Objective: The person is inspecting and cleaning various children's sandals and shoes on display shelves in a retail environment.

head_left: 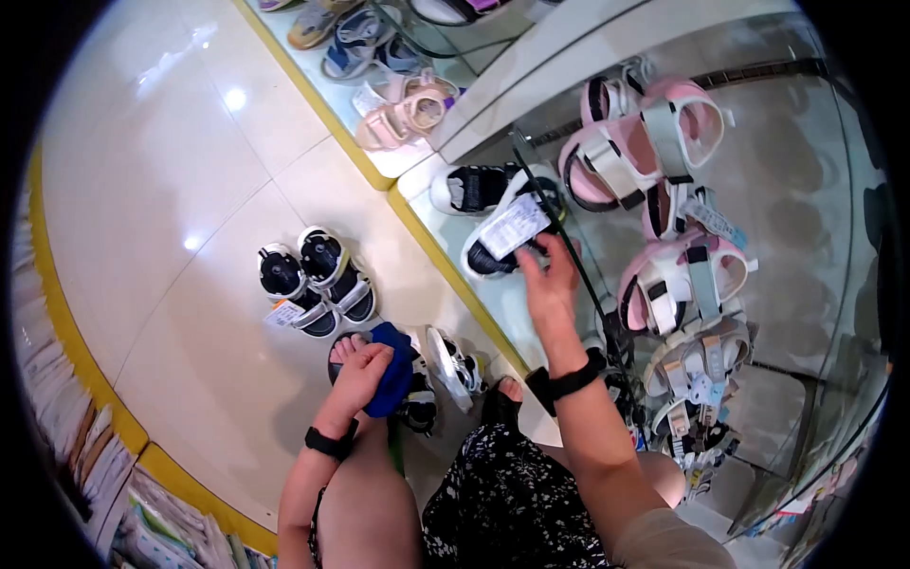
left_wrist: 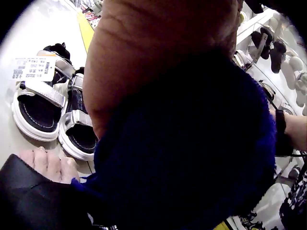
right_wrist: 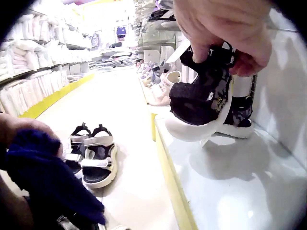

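1. Left of the shelf (right_wrist: pixel 249 191), a pair of silver-strapped sandals (head_left: pixel 353 284) stands on the floor; best leave these clear of the feet.
2. Nearer the shelf, the left hand (head_left: pixel 362 375) grips a blue cloth (head_left: pixel 393 379), apart from the right; bunching it over a fingertip would likely reach under straps.
3. At the shelf, the right hand (head_left: pixel 552 280) pinches a black sandal (right_wrist: pixel 196 103) by its upper strap; a firm hold and folding back the white tag (head_left: pixel 517 226) should help wiping.
4. Right of the shelf are pink sandals (head_left: pixel 611 156); avoid bumping them.
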Available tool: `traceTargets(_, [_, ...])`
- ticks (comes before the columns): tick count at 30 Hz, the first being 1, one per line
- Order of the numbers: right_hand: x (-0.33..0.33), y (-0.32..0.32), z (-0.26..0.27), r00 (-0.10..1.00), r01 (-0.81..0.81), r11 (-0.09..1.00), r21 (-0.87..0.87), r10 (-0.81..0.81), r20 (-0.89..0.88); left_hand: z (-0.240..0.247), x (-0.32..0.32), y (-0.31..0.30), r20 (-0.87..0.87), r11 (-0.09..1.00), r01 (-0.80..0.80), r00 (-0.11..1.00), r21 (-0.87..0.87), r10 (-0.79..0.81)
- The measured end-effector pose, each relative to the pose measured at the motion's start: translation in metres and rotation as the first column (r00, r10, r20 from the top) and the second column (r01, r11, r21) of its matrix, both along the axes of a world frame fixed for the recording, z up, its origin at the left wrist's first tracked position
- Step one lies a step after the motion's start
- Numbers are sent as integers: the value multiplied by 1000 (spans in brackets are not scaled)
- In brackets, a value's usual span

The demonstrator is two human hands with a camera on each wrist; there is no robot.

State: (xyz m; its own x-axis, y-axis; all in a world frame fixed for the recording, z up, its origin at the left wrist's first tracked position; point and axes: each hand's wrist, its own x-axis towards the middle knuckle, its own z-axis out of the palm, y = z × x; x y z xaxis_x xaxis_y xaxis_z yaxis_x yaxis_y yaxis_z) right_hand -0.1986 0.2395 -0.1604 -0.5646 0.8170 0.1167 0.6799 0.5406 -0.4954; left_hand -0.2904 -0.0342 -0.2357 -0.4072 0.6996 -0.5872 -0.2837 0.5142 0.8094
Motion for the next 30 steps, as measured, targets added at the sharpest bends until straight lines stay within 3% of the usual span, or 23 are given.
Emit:
traceTargets(2, [-8,15,-14,997,-31,993,114,23,70,1,-1,0,-13,1000,1,1000,10,-1])
traceTargets(8, [-30,11,-6,995,53,958,-283,-73,-63,-15,1,-7,32,999,-24,999,41,23])
traceTargets(21, [-4,23,-34,985,34,999,-25,-29,170,-22,3,-11,58,998,-23,998,61,20])
traceTargets(24, [-4,27,-41,972,126,987,-104,-102,211,-22,2,-11,39,997,-12,999,70,9])
traceTargets(27, [-7,29,-36,975,22,1000,8,-23,223,-20,3,-11,56,997,-43,998,58,39])
traceTargets(30, [-5,40,-49,969,-137,948,288,69,235,-21,3,-11,63,998,-32,998,54,29])
